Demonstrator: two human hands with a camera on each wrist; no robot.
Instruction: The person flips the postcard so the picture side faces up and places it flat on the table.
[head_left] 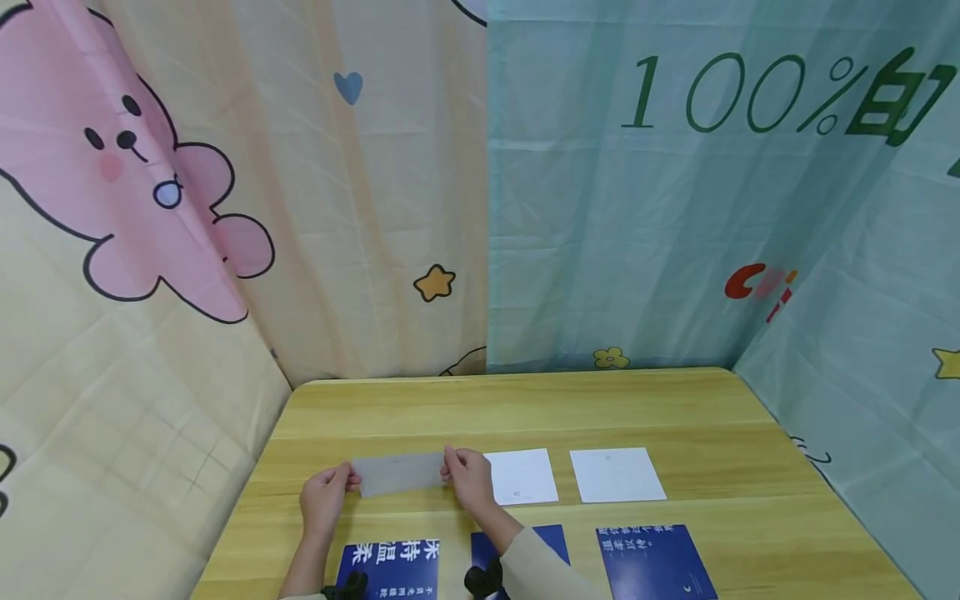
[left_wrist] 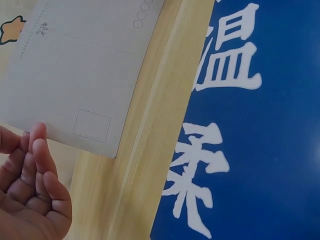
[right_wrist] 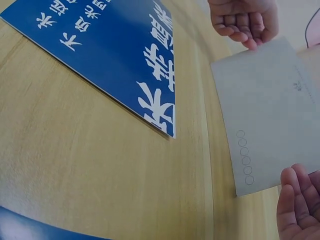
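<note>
A postcard (head_left: 401, 475) is lifted above the left part of the table, tilted and grey in the shade. My left hand (head_left: 324, 498) pinches its left edge between thumb and fingers, while my right hand (head_left: 471, 479) pinches the right edge. In the left wrist view, the postcard's (left_wrist: 80, 75) face shows a stamp box, a thin dotted line and small circles. The right wrist view has both hands at opposite ends of the postcard (right_wrist: 265, 110). Nearest below it on the table lies a blue card (head_left: 390, 567) with white characters.
Two white cards (head_left: 522, 477) (head_left: 617, 475) lie in the same row to the right. Closer to me are two more blue cards (head_left: 553, 542) (head_left: 656, 562), one partly behind my right sleeve. Printed curtains (head_left: 390, 208) hang behind the wooden table (head_left: 510, 408).
</note>
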